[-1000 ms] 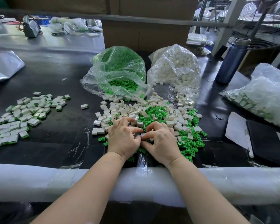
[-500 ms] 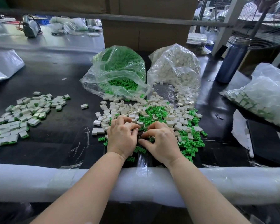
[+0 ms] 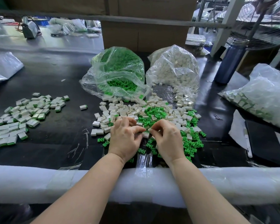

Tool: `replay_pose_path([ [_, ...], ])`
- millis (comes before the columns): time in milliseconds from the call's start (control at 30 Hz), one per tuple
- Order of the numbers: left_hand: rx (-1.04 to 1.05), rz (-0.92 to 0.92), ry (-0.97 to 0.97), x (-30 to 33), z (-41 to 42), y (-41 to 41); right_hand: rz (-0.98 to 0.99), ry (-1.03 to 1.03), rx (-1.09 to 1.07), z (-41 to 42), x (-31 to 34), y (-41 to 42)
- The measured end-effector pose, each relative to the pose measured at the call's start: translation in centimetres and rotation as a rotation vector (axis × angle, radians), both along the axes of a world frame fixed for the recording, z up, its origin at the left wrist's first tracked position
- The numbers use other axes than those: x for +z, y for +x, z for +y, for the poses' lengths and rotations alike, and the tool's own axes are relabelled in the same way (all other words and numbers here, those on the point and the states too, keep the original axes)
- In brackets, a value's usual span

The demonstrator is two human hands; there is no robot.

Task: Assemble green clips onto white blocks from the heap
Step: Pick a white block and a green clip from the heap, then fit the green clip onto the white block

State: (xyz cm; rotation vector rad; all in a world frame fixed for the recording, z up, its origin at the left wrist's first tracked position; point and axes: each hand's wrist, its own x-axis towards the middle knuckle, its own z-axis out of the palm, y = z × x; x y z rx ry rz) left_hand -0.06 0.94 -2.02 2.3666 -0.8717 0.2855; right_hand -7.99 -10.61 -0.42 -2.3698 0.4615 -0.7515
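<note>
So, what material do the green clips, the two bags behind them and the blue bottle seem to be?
Green clips: likely moulded plastic, uniform matte colour. Bags: thin clear plastic film, crinkled, glossy. Blue bottle: possibly metal, smooth sheen.

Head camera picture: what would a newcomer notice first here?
First, the heap of white blocks and green clips mid-table, where the left hand and right hand meet over a white block. Behind stand a bag of green clips and a bag of white blocks; finished pieces lie left.
</note>
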Motion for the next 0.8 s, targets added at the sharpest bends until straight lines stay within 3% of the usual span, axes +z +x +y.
replay_pose_path([
  [133, -0.048, -0.013, 0.137, -0.3, 0.0, 0.1, -0.007, 0.046, -0.005, -0.1, 0.1, 0.0],
  [800, -0.106, 0.234, -0.236, 1.3, 0.5, -0.4, -0.136, 0.339, 0.096, -0.3, -0.2, -0.1],
])
